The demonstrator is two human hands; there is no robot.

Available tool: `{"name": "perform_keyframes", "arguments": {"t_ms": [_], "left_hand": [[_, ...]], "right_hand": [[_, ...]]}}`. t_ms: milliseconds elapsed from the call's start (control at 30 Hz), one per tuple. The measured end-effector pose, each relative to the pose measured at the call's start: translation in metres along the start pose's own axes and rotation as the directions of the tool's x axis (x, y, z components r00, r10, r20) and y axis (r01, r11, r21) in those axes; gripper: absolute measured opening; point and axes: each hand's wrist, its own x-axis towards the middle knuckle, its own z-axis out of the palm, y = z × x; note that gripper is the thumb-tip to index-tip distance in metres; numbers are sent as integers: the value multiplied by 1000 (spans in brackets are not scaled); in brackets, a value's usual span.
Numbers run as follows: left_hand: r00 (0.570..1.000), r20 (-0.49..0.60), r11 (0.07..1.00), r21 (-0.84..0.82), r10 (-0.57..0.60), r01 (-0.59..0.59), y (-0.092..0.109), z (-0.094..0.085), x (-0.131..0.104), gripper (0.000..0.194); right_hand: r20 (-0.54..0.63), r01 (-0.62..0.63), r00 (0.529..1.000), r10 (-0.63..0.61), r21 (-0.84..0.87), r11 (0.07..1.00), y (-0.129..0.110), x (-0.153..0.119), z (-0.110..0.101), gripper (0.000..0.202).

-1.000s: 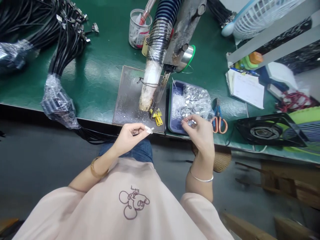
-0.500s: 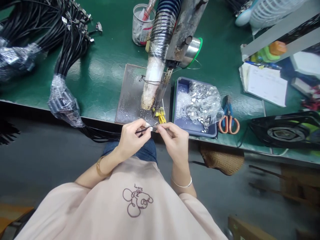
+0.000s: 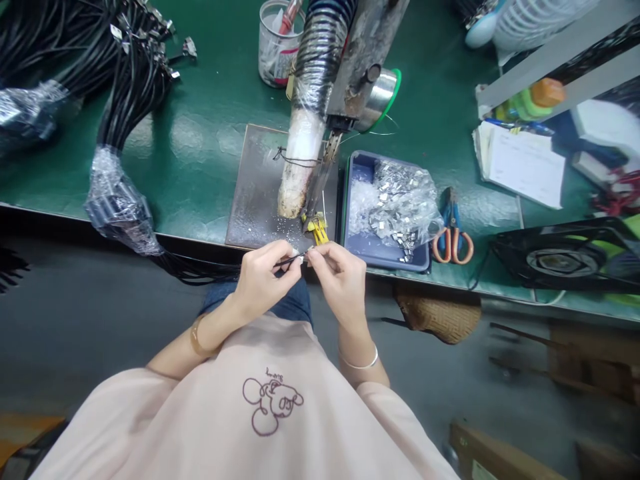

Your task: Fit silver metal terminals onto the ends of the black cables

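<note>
My left hand (image 3: 261, 277) pinches a thin black cable (image 3: 286, 261) just in front of the table edge. My right hand (image 3: 340, 277) meets it at the cable's tip, its fingers closed on something too small to make out. Above the fingertips is a yellow piece (image 3: 318, 230) under the metal arm of a soldering stand (image 3: 325, 167). Beside that arm a plastic-wrapped hose (image 3: 301, 160) ends over a dark board (image 3: 250, 200). A blue tray (image 3: 387, 259) to the right holds a clear bag of small metal connectors (image 3: 403, 200).
Bundled black cables (image 3: 123, 107) lie at the left, one bundle trailing over the edge. Orange-handled pliers (image 3: 453, 240), papers (image 3: 525, 163) and a black fan (image 3: 565, 260) are at the right. A plastic cup (image 3: 275, 57) and a wire spool (image 3: 380, 97) stand behind.
My right hand has moved slightly left, closer to my left hand, at the cable's tip. The whole view has shifted a little.
</note>
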Motion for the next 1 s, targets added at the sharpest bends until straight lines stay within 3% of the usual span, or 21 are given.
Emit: {"name": "perform_keyframes", "arguments": {"t_ms": [167,333,567,667,800,867,1000], "left_hand": [[997,63,991,-124,-42,49,-3,-6,1,16],[942,238,885,-347,-237,310,-6,-10,3,18],[903,140,781,-461,-405,422,-9,-2,8,13],[900,149,782,-451,-409,430,-11,-2,13,12],[896,182,770,-461,-405,441,-13,-3,20,14],[892,196,763,-463,-408,451,-14,-3,24,15],[886,208,764,-449,-415,464,-15,-3,29,15]], "right_hand": [[-54,74,996,-77,-61,995,-1,0,-3,21],[-60,205,974,-220,-195,959,-1,-3,-6,15],[-300,196,934,-196,-31,980,6,-11,-4,15],[-250,255,926,-283,-140,957,8,-8,-2,8],[-150,416,873,-464,-270,868,9,1,3,11],[-147,436,860,-488,-283,854,10,4,6,13],[-151,408,878,-454,-259,876,10,8,8,15]]}}
